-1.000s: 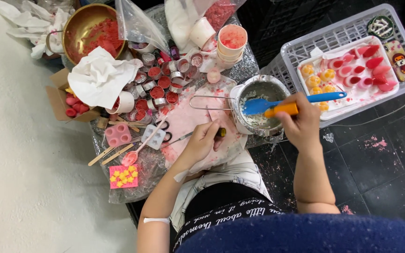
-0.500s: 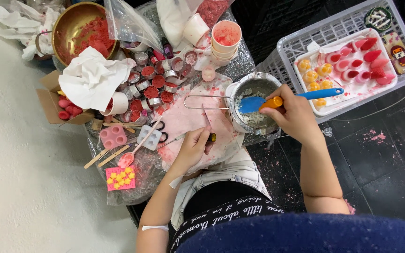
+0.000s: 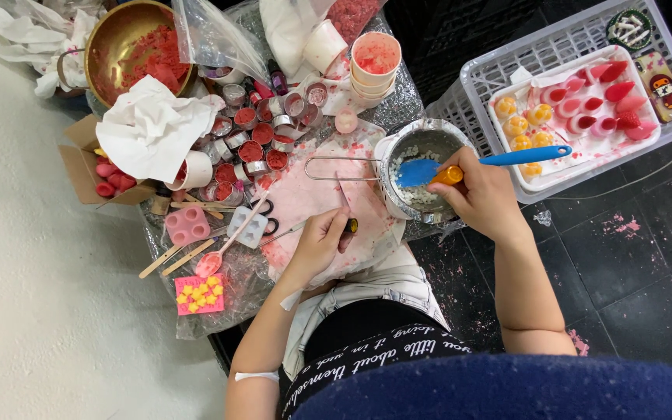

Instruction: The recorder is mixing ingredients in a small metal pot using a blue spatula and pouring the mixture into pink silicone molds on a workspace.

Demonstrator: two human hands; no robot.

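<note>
Over the metal pot (image 3: 421, 167), right hand (image 3: 482, 194) gripping blue spatula (image 3: 499, 159), left hand (image 3: 322, 245) seemingly clasping a thin tool (image 3: 345, 206)

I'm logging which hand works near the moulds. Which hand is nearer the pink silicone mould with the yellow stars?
Left. The left hand, holding a thin tool, is just up and right of the pink star mould; the right hand is far across at the metal pot.
</note>
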